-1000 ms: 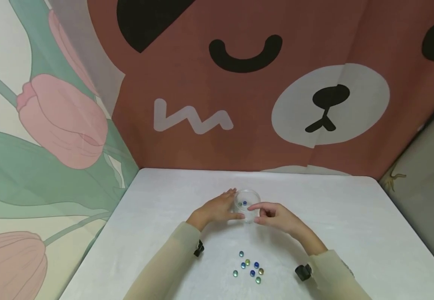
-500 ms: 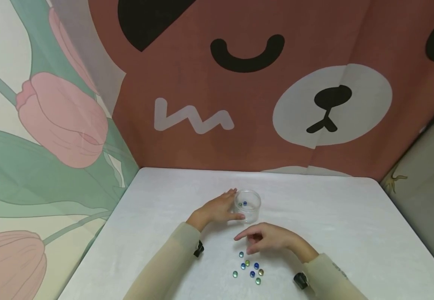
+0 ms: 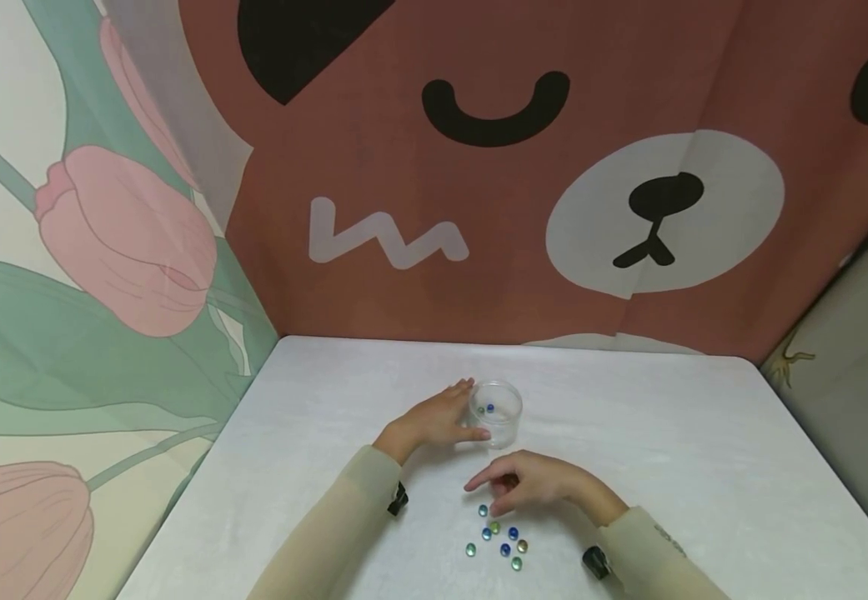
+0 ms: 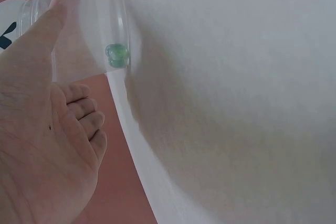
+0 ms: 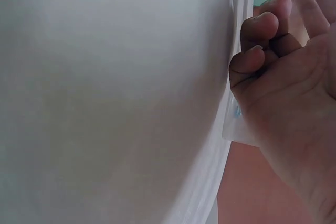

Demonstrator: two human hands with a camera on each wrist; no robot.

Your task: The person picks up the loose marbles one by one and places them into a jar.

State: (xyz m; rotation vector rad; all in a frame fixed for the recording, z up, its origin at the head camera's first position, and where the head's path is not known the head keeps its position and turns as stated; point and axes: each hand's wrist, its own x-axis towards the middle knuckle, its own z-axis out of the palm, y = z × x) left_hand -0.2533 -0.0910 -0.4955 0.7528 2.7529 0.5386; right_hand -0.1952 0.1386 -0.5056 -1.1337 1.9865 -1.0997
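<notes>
Right hand (image 3: 531, 483): empty, thumb and forefinger parted; whether it touches the teal bead (image 3: 483, 510) is hard to tell.
Left hand (image 3: 434, 418): grip round the clear jar (image 3: 507, 431).
Jar beads (image 4: 116, 54): at its bottom.
Loose beads (image 3: 505, 550): on the surface (image 3: 358, 375), near the right hand.
Risk: an off-centre pinch could send a smooth bead skidding.

So the right hand (image 3: 534, 483) has totally left the clear cup (image 3: 504, 432). A second ago its index finger (image 3: 482, 477) was over the rim; now it's down by the loose beads, thumb (image 3: 504, 502) just beside the nearest teal one (image 3: 483, 510) (touching or not, can't tell). The sleeve (image 3: 647, 554) slid back too, plus a tiny extra nudge in the last half second.
</notes>
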